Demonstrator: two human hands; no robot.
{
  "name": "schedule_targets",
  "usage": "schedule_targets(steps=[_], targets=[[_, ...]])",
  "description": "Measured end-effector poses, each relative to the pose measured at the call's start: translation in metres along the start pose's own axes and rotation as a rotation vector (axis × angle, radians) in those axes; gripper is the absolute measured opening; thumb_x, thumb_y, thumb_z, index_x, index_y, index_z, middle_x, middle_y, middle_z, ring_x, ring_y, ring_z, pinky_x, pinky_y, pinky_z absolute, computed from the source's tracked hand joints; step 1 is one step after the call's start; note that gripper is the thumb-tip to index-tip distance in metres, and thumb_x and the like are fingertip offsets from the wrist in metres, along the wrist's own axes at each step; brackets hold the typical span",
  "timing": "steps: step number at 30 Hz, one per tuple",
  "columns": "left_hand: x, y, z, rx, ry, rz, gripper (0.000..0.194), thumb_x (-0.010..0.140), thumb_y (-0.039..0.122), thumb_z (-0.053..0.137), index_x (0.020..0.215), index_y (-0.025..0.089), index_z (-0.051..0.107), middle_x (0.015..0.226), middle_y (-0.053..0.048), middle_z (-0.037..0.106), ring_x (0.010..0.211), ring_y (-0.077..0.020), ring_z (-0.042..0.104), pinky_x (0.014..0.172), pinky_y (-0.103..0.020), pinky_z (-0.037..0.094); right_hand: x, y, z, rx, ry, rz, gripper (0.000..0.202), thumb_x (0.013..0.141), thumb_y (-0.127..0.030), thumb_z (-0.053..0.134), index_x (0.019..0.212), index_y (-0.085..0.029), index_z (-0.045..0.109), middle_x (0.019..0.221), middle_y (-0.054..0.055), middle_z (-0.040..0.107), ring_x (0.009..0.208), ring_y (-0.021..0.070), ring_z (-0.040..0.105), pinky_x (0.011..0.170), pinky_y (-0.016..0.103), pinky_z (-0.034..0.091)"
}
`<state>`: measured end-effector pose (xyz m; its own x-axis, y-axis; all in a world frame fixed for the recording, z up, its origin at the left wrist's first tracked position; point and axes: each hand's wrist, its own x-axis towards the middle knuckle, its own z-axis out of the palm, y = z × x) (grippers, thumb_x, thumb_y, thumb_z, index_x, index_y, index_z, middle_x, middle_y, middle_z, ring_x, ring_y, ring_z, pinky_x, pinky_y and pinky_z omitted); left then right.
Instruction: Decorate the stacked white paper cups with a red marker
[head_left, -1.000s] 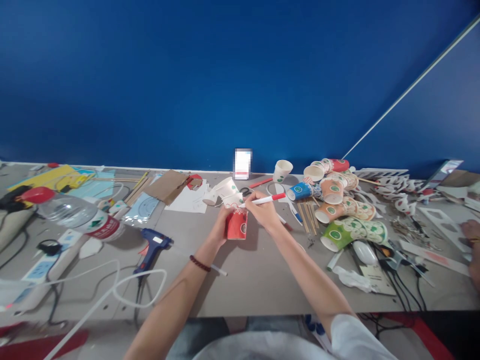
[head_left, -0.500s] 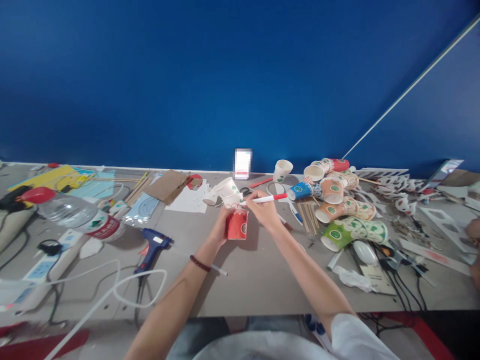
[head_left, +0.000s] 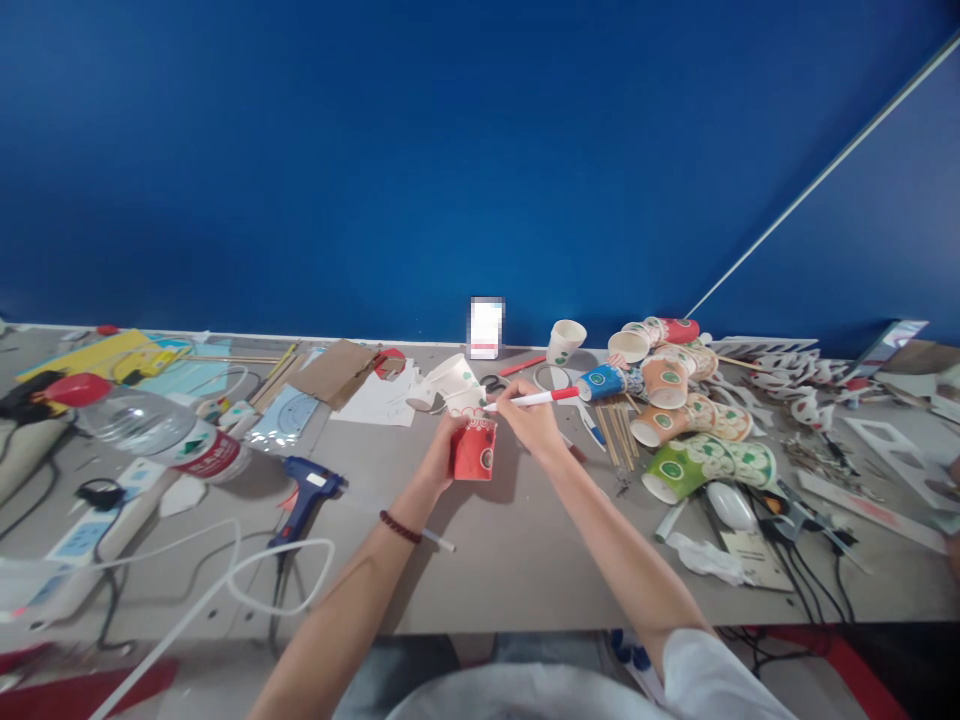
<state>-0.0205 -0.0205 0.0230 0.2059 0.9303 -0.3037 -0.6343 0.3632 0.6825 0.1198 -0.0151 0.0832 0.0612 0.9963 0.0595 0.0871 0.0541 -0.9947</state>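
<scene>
My left hand (head_left: 442, 450) is wrapped around a red paper cup (head_left: 474, 455) with a white lacy pattern near its upper end. Just behind the red cup, a white paper cup (head_left: 457, 378) leans over; whether the two touch is hard to tell. Between the fingers of my right hand (head_left: 521, 412) is a white marker pen (head_left: 540, 398) with a red end. Its tip points left, at the top of the red cup; I cannot tell whether it touches. A pair of scissors (head_left: 493, 382) lies behind my right hand, partly covered.
Paper cups lie stacked on their sides at the right, among them a green one (head_left: 675, 470). Wooden sticks (head_left: 621, 437) lie beside them. To the left are a glue gun (head_left: 307, 490), a water bottle (head_left: 172, 435) and a power strip (head_left: 90, 540). A phone (head_left: 486, 328) stands against the blue wall.
The marker pen in my right hand has shifted slightly to the right along the top of the red cup. My left hand stays in place on the cup.
</scene>
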Motion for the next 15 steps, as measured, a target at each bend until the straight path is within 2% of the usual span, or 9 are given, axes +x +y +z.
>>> schedule_targets(steps=[9, 15], targets=[[-0.0011, 0.0014, 0.0004, -0.003, -0.001, 0.000, 0.044, 0.069, 0.030, 0.069, 0.110, 0.013, 0.063, 0.089, -0.009, 0.074, 0.077, -0.0254, 0.071, 0.077, -0.036, 0.053, -0.0002, -0.0001, 0.0006, -0.011, -0.008, 0.004, 0.011, 0.065, -0.023, 0.056, 0.059, -0.023, 0.047, 0.059, -0.004, 0.056, 0.095, 0.0257, 0.070, 0.063, 0.025, 0.044], [-0.0024, 0.0039, 0.0018, 0.015, -0.033, -0.027, 0.042, 0.068, 0.031, 0.067, 0.104, 0.011, 0.064, 0.086, -0.011, 0.074, 0.075, -0.0257, 0.071, 0.074, -0.035, 0.053, -0.0010, -0.0013, 0.0001, -0.041, -0.023, -0.023, 0.013, 0.066, -0.024, 0.054, 0.058, -0.024, 0.045, 0.057, -0.005, 0.053, 0.094, 0.0256, 0.070, 0.061, 0.024, 0.044]])
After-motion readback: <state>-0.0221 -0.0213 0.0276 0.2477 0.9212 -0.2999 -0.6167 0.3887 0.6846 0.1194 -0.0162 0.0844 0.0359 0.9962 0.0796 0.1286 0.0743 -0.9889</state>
